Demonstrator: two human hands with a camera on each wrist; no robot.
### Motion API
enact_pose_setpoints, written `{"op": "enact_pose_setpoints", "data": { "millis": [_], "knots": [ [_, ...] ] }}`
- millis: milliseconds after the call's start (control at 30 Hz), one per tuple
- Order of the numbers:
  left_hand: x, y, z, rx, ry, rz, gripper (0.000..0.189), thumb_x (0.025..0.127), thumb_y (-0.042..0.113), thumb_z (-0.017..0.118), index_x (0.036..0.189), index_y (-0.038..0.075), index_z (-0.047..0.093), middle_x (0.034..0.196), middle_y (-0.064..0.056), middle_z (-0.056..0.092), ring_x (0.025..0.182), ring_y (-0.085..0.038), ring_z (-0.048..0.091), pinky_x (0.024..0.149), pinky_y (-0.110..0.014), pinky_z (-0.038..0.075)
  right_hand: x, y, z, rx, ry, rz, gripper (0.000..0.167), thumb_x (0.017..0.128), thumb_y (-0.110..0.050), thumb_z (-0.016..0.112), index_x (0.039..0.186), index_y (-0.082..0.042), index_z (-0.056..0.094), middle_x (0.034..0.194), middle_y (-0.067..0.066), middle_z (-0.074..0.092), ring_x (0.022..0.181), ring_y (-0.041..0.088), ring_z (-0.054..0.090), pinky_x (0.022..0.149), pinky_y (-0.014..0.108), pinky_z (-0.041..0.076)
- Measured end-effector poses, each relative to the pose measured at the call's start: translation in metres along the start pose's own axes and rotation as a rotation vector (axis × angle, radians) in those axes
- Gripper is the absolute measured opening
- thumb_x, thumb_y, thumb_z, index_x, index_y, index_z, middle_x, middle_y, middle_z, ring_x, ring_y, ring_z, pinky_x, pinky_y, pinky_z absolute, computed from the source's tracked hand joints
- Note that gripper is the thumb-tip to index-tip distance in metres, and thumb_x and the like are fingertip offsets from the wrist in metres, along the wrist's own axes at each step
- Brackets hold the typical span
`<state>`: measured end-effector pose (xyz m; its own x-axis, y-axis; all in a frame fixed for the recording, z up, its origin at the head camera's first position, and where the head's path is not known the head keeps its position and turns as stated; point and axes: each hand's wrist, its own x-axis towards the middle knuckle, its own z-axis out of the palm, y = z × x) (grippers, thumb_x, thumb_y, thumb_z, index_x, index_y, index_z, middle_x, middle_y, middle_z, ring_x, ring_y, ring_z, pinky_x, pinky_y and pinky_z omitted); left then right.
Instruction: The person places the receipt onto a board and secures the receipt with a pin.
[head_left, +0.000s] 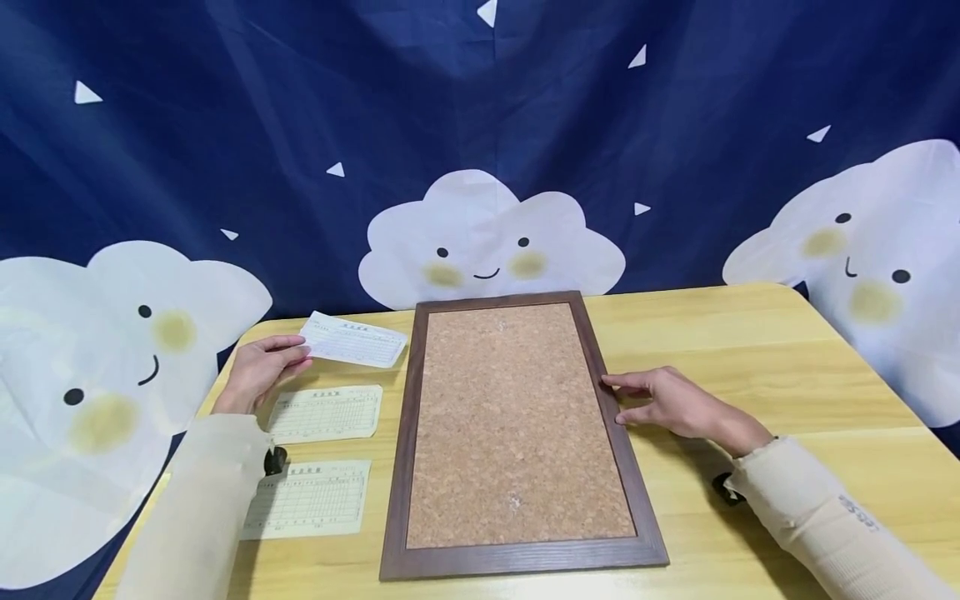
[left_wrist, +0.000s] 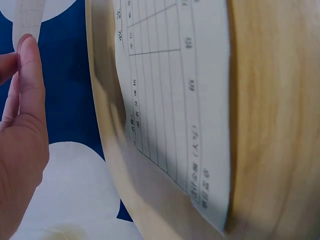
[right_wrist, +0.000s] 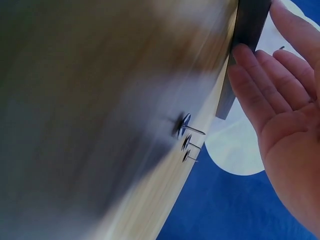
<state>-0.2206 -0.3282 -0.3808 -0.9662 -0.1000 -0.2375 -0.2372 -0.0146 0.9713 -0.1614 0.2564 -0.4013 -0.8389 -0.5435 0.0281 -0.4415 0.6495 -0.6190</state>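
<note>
My left hand [head_left: 258, 372] pinches one end of a white printed receipt slip [head_left: 358, 342] between thumb and fingers, raised over the table's far left part. A corkboard [head_left: 517, 417] with a dark brown wooden frame [head_left: 525, 557] lies in the middle of the table. At its right side, my right hand [head_left: 671, 402] rests its fingertips on the frame's edge, fingers fairly straight in the right wrist view. Two more receipt slips lie left of the board: a middle slip [head_left: 326, 414] and a near slip [head_left: 309, 500].
Several metal thumbtacks [right_wrist: 185, 127] stand points up on the wooden table [head_left: 750, 350], near the right hand in the right wrist view. Behind the table hangs a dark blue curtain [head_left: 300, 125] printed with smiling clouds.
</note>
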Motion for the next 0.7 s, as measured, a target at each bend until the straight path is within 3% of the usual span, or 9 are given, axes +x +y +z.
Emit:
{"op": "enact_pose_setpoints", "data": {
  "millis": [433,700],
  "knots": [
    [0.000,0.001,0.009,-0.021,-0.008,0.007,0.040,0.092,-0.003,0.068,0.128,-0.004,0.052,0.087,0.001,0.070,0.080,-0.012,0.073,0.080,-0.024,0.055,0.001,-0.001,0.001,0.024,-0.010,0.030,0.057,0.084,-0.012,0.081,0.135,0.004,0.059,0.119,0.020,0.069,0.106,0.030,0.067,0.087,0.042,0.055],
    [0.002,0.001,0.018,-0.039,0.022,0.003,0.028,0.089,-0.006,0.071,0.114,0.002,0.062,0.085,0.000,0.071,0.078,-0.012,0.073,0.078,-0.024,0.056,0.000,0.000,0.001,-0.001,0.006,0.020,0.057,0.083,-0.010,0.081,0.134,0.004,0.060,0.119,0.018,0.069,0.104,0.027,0.068,0.087,0.041,0.055]
  ]
}}
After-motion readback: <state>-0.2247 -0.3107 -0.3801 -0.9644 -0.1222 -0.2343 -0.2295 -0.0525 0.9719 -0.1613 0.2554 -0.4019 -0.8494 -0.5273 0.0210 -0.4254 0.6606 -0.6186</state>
